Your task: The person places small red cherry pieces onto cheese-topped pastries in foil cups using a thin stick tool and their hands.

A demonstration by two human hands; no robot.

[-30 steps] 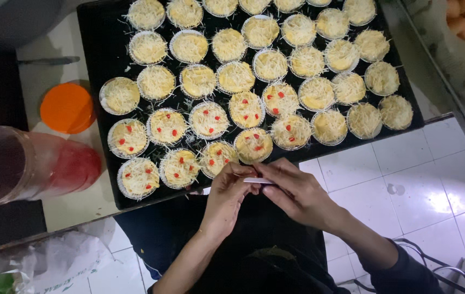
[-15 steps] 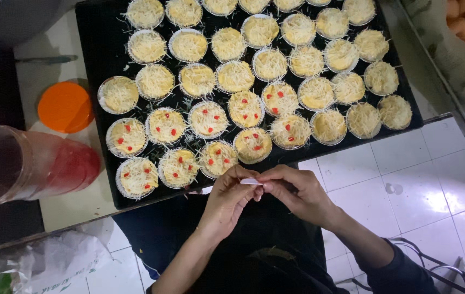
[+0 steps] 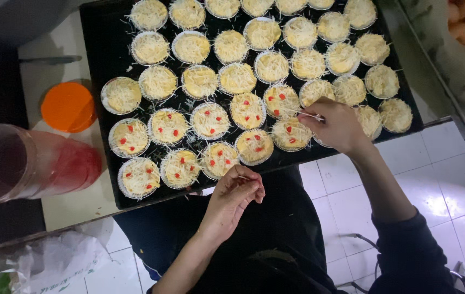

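- Black rectangular baking tray [image 3: 102, 49] sits on the counter [image 3: 74, 201], near edge toward the person.
- Rows of round paper-cupped tarts topped with grated cheese [image 3: 199, 81] fill the tray.
- Tarts with red bits [image 3: 210, 121] occupy the near-left rows; plain ones lie behind and to the right.
- Orange round lid [image 3: 69, 106] lies left of the tray.
- Clear plastic jar [image 3: 25, 163] lies on its side, nearer than the lid.
- Right hand [image 3: 337, 124] over the tray's near-right tarts, thin stick [image 3: 309, 115] pinched in it.
- Left hand [image 3: 236, 191] just off the tray's near edge.

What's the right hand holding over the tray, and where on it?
The right hand pinches a thin pick at its rear end, tip toward a topped cup. Left hand: cannot tell.
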